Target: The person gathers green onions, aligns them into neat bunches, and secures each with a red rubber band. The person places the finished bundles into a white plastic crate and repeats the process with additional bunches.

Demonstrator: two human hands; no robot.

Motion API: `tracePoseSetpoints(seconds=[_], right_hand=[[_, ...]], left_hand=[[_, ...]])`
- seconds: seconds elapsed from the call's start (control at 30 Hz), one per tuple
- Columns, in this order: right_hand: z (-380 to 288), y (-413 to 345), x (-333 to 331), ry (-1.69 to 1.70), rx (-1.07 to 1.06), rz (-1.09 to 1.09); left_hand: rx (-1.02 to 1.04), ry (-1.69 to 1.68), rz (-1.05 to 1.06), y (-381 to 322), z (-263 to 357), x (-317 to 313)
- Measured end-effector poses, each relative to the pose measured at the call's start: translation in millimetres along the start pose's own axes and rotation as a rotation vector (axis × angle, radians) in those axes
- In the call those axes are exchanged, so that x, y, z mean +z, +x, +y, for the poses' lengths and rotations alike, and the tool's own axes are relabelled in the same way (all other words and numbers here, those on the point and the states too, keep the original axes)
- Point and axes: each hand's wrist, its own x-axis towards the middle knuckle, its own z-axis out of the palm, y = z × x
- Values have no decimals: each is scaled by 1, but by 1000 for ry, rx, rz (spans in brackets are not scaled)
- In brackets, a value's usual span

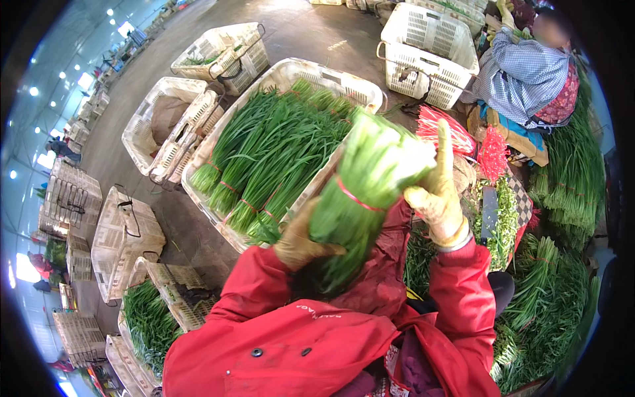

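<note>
My left hand (302, 238), in a yellowed glove, is wrapped around a large bunch of garlic chives (347, 208). A red tie binds the bunch, which is tilted and slightly blurred, its pale cut ends toward the upper right. Beside those ends is my right hand (441, 198), gloved too, palm toward them with fingers extended and thumb apart. Whether it touches the stems I cannot tell. Just beyond, a white plastic crate (322, 69) holds several tied bunches of chives (278, 144) lying side by side.
Red ties (446, 131) lie at the right, near a broad-bladed knife (489, 211) among stem trimmings (506, 213). More chives (545, 278) are heaped along the right. A co-worker (526, 79) sits at upper right beside a white crate (426, 64). Other crates (129, 238) stand at left.
</note>
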Motion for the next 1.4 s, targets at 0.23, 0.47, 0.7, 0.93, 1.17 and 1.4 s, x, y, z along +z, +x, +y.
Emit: tracePoseSetpoints(seconds=[0.23,0.47,0.7,0.93,1.17,1.4], right_hand=[[42,-11,-49,-214,442,94],[59,-48,-91,-123,525,223],[47,-61,-116,-169,532,376],[58,-75,-138,-244,564,473],[71,-75,-148,-254,594,532],[78,-70,-147,-289,587,476]], left_hand=[[-53,3,344,-15,68,-115],[-64,360,239,39,88,-195],[-132,145,65,158,38,-197],[-201,113,-48,272,-44,-184],[-509,225,-117,329,-157,-150],[-390,108,-56,319,-142,-144]])
